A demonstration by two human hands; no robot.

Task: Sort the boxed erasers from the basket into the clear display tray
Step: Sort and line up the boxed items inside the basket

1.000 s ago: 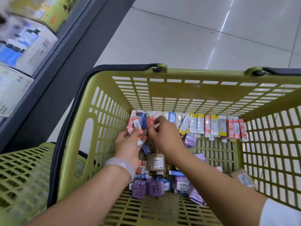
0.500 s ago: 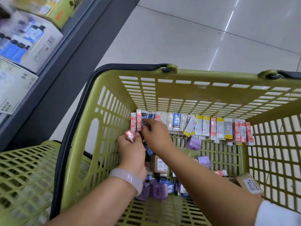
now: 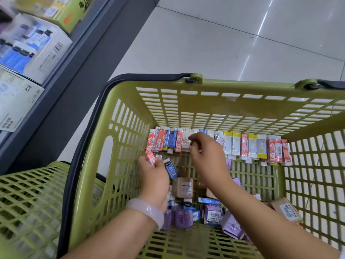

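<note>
Upper left of frame: a grey shelf [image 3: 61,94] with blurred cartons [image 3: 31,47]. Lower left: edge of a second green basket [image 3: 28,199], contents not visible.

Centre: green basket [image 3: 214,103], slotted walls, dark handle [image 3: 87,146] folded down on its left rim. Along the foot of its far wall, a row of boxed erasers [image 3: 233,144] stands upright, side by side, in red, blue, white and yellow sleeves. Whether a clear display tray holds them cannot be told; no tray edge is discernible.

Left hand [image 3: 153,178], pale bracelet [image 3: 147,212] on the wrist, is low against the left wall, fingers curled around a red boxed eraser [image 3: 150,157]; a blue boxed eraser [image 3: 170,170] sits right beside the fingers, grip on it uncertain.

Right hand [image 3: 207,157] is at the row near its middle, fingertips [image 3: 194,142] bunched at the box tops. Whether they pinch a box or only touch cannot be told.

Lower centre to right: loose stock on the basket floor — a brown box [image 3: 182,186], purple packs [image 3: 182,218], more blue boxes, a labelled carton [image 3: 285,210].

Judgement: row well filled; a fair heap is unsorted. Roughly midway.
</note>
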